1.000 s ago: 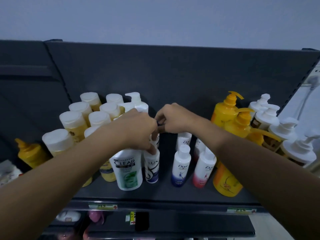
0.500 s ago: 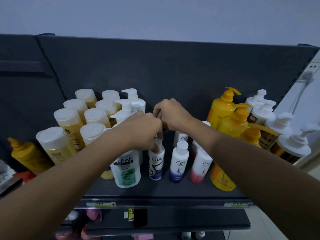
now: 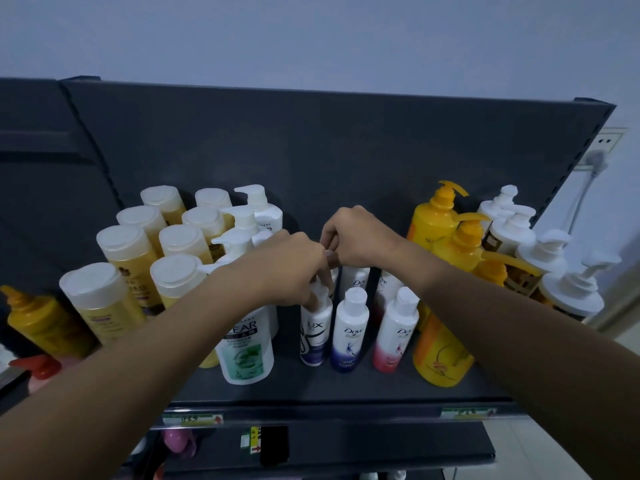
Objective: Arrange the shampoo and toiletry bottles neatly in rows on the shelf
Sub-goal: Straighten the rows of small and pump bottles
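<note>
A dark shelf (image 3: 346, 388) carries the bottles. My left hand (image 3: 291, 268) reaches over a white and green Clear bottle (image 3: 247, 348) and pinches the cap of a small white Lux bottle (image 3: 313, 336) in the front row. Two small Dove bottles, one purple-based (image 3: 348, 336) and one pink-based (image 3: 394, 336), stand to its right. My right hand (image 3: 358, 237) hovers just behind with curled fingers over a small white bottle (image 3: 334, 277); the grip itself is hidden. Another Dove bottle (image 3: 356, 280) stands under that hand.
Several yellow bottles with white caps (image 3: 100, 292) and white pump bottles (image 3: 249, 216) fill the left. Yellow pump bottles (image 3: 436, 220) and white pump jars (image 3: 568, 289) crowd the right. An orange bottle (image 3: 38, 323) sits far left. A lower shelf (image 3: 381, 445) shows below.
Both hands stay together over the small bottles in the middle. My left hand's fingers have settled lower onto the Lux cap. The view has shifted a little.
</note>
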Motion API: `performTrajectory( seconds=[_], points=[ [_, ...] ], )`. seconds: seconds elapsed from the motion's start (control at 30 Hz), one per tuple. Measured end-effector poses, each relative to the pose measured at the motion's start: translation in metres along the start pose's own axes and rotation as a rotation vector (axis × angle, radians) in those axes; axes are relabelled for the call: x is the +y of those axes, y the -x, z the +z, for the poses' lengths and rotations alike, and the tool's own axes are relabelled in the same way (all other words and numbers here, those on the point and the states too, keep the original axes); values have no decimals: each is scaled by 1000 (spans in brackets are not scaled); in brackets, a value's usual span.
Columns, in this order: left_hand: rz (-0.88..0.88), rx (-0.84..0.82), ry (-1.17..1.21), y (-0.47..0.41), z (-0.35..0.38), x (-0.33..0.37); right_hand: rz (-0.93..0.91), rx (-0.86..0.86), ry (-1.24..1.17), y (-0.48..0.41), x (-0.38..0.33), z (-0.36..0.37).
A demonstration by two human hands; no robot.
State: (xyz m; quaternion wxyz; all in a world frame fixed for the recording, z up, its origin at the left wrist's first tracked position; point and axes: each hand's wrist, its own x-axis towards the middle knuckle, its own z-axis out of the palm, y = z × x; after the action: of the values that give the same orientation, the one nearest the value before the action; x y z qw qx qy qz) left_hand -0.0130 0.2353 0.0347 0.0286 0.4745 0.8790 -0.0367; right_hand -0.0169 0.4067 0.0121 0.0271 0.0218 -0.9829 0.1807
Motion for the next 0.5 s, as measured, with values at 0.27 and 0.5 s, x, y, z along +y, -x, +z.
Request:
performTrajectory(
  seconds=[0.27, 0.5],
  points=[
    [-44, 10, 43, 4, 6, 2, 14, -12, -17, -1, 4, 8],
    [-182, 158, 87, 40, -19, -17, -100, 61, -21, 2, -17, -19]
  ],
)
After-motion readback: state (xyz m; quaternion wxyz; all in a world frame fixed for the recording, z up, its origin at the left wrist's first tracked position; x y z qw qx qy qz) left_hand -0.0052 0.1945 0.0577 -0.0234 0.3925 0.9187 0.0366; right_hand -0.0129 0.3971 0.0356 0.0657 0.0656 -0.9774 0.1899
